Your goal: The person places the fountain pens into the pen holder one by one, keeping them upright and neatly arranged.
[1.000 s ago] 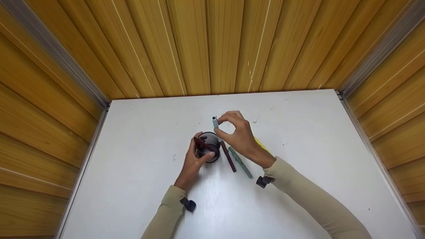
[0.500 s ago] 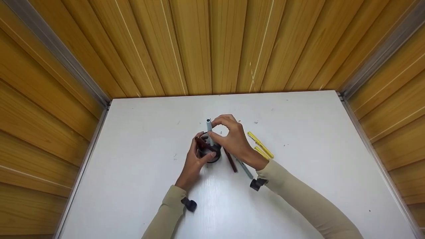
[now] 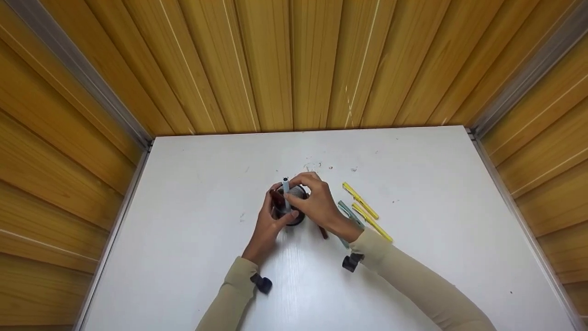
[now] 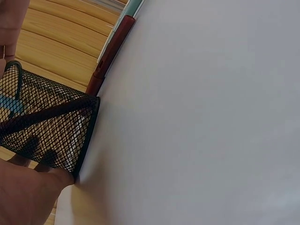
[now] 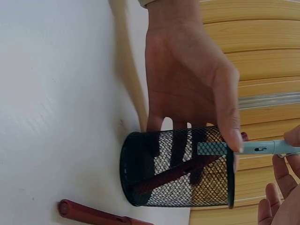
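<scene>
Basically, R hand (image 3: 317,202) pinches lt. blue pen (image 5: 260,147) near its top; lower end's inside mesh cup (image 5: 168,161), short of the bottom. Pen's long axis approx. parallel w/ cup's. L hand (image 3: 268,225) grips cup, thumb at rim right by pen. Dark red pen (image 5: 173,176) leans diag. inside.

Table (image 3: 183,220): white top, small dark flecks (image 3: 330,168).
Mesh cup (image 5: 161,161): black, standing upright.
Red pen (image 4: 112,49): flat, just beside cup.
Green pen 1 (image 3: 350,213): near yellow pens, partly obscured.
Green pen 2 (image 3: 344,242): only one end showing.
Yellow pen 1 (image 3: 360,200): farther from person.
Yellow pen 2 (image 3: 372,223): nearer, roughly parallel.
</scene>
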A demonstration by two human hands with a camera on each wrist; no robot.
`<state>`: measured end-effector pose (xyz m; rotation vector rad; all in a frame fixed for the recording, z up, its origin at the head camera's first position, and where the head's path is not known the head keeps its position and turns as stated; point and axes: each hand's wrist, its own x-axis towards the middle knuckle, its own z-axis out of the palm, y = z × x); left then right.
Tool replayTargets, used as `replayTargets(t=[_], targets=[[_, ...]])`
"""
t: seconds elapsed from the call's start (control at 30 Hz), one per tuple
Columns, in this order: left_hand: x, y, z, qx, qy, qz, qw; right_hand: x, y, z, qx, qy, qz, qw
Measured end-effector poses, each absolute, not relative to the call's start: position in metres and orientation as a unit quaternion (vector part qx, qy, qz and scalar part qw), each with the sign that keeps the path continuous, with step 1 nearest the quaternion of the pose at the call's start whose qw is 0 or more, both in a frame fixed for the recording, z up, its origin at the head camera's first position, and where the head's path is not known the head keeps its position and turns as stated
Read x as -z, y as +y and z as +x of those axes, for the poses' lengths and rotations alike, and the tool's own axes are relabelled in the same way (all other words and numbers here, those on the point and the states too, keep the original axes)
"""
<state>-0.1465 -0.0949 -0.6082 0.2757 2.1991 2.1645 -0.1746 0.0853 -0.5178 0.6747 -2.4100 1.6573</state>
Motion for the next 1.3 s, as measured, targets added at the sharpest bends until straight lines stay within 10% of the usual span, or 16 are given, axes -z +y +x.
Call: replayTargets(t=[1.3], targets=[[0.610, -0.096, -0.147, -0.696, 0.711, 0.092, 0.031, 0.542, 0.079, -0.169, -0.550, -0.810, 0.197, 0.054]])
